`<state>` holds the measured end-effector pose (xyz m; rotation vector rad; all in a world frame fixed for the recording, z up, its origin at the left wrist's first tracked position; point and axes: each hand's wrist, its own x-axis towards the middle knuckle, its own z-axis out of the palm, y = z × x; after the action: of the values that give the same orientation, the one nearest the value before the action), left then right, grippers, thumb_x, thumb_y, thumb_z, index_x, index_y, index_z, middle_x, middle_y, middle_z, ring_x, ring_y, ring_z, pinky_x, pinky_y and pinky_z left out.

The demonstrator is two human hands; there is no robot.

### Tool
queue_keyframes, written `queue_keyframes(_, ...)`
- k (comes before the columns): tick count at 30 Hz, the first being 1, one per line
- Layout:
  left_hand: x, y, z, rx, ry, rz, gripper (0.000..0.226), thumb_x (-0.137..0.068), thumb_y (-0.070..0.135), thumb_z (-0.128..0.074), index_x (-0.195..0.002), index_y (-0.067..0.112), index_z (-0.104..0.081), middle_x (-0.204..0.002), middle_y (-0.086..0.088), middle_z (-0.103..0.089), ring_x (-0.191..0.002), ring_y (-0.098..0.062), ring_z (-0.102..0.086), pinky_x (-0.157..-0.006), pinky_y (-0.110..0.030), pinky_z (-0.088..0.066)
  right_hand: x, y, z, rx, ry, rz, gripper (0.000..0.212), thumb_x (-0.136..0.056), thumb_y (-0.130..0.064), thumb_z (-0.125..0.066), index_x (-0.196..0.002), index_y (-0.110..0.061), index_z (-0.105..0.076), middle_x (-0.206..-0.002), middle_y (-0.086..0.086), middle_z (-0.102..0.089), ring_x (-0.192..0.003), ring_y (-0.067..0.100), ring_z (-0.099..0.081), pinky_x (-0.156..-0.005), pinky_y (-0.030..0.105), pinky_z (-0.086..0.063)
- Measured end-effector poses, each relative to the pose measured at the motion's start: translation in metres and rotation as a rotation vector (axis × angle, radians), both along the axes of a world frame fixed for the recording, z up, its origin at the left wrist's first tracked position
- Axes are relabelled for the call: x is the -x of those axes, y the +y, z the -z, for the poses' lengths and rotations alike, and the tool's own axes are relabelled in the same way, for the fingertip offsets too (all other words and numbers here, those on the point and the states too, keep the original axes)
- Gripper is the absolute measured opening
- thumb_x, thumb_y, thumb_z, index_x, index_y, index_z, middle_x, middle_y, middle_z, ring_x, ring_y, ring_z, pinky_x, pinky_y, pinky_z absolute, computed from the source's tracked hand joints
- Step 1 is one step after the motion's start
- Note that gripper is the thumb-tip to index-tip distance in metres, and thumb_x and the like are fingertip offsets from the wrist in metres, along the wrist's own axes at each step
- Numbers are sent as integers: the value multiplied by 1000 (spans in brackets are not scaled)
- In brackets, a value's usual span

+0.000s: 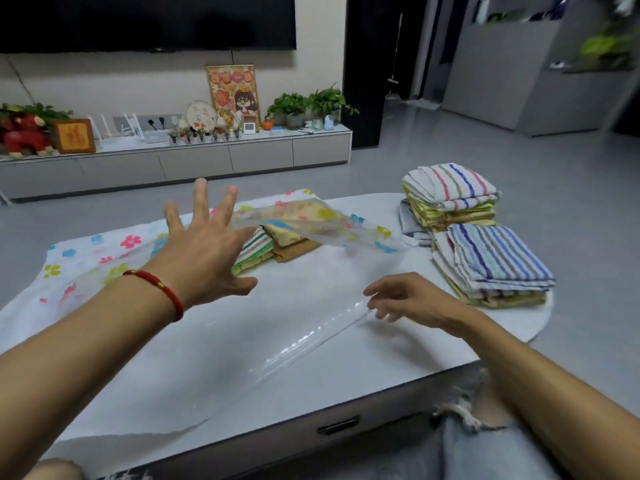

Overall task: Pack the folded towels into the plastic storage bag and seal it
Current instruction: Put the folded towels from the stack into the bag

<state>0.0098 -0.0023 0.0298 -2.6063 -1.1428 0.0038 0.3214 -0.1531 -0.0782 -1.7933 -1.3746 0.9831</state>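
A large clear plastic storage bag (114, 252) printed with coloured flowers lies flat across the white table (398, 355). A few folded towels (277, 245), green-striped and tan, sit inside it under a lifted flap of plastic. My left hand (204, 247) hovers over the bag with fingers spread wide, holding nothing. My right hand (408, 299) is lower, fingers loosely curled at the bag's clear zip edge (311, 341); nothing is pinched in it. Two piles of folded striped towels wait at the table's right end: a near pile (495, 265) and a far pile (450, 192).
A grey folded cloth (410, 220) lies between the piles and the bag. The table has a drawer handle (337, 426) on its front. Beyond it is grey floor and a low TV cabinet (207, 157) with plants and ornaments. My knees in ripped jeans (478, 441) press near the table.
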Motion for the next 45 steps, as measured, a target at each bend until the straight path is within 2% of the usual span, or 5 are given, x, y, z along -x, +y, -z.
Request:
queue_keyframes(9,-84,2,20,-78,129,78,78,-76,75,-58,-144,37,-44,-166,-9,16,-144,-47,29,-109,-80,-6,-164,-43,-9,-91,-604,862,32,-91,-6,-56,-111,-17,-78,-120,14,-74,-108,33,-64,-98,42,-48)
queue_keyframes(20,-106,5,31,-60,157,45,79,-77,77,-55,-145,40,-41,-166,-10,16,-143,-47,31,-108,-80,-3,-204,-19,0,257,-568,888,42,-92,-12,-63,-127,-35,-70,-135,14,-64,-123,39,-57,-106,46,-42)
queue_keyframes(30,-68,5,29,-120,164,-26,82,-76,75,-58,-148,41,-38,-167,-10,8,-144,-50,27,-105,-84,-9,-217,-46,-41,262,401,489,43,-93,4,-62,-118,-28,-77,-123,16,-75,-94,33,-78,-72,44,-66)
queue_keyframes(41,56,-6,25,-36,113,-307,77,-74,74,-61,-143,46,-43,-166,-8,-5,-146,-49,16,-101,-84,-13,-42,-37,-39,142,552,-61,48,-85,1,-73,-127,-23,-74,-143,-3,-63,-125,22,-66,-89,28,-62)
queue_keyframes(45,95,-13,30,-23,77,-348,89,-74,77,-59,-151,46,-26,-167,-7,0,-148,-48,15,-102,-84,-11,63,21,-36,158,689,-110,45,-91,11,-62,-121,-18,-78,-122,10,-77,-98,28,-77,-71,31,-64)
